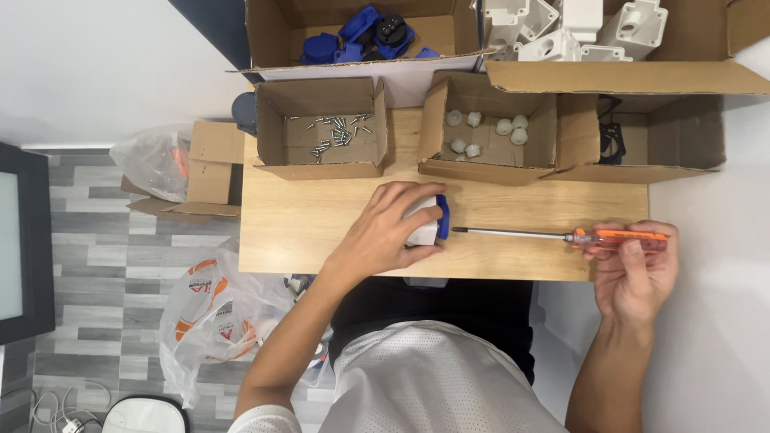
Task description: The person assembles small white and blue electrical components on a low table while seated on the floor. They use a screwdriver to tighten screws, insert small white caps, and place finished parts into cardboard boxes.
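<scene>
Fingers (417, 196) of the left hand (389, 228) curl down over a small white plastic housing with a blue cap (431, 220), pinning it on its side against the light wooden tabletop (305, 232) near the middle of the bench; the grip is closed snugly around the white body, with the blue end facing right. Just beside that blue end sits the tip of a long screwdriver with a steel shaft and a clear orange handle (561, 235), lying level and pointing left. Its handle is wrapped by the right hand (634, 273), fingers folded tight around it at the table's right edge. Behind the hands, an open cardboard box of small silver screws (333, 132) stands to the left, and an open cardboard box of small white round caps (485, 132) stands to its right, both well apart from the housing.
</scene>
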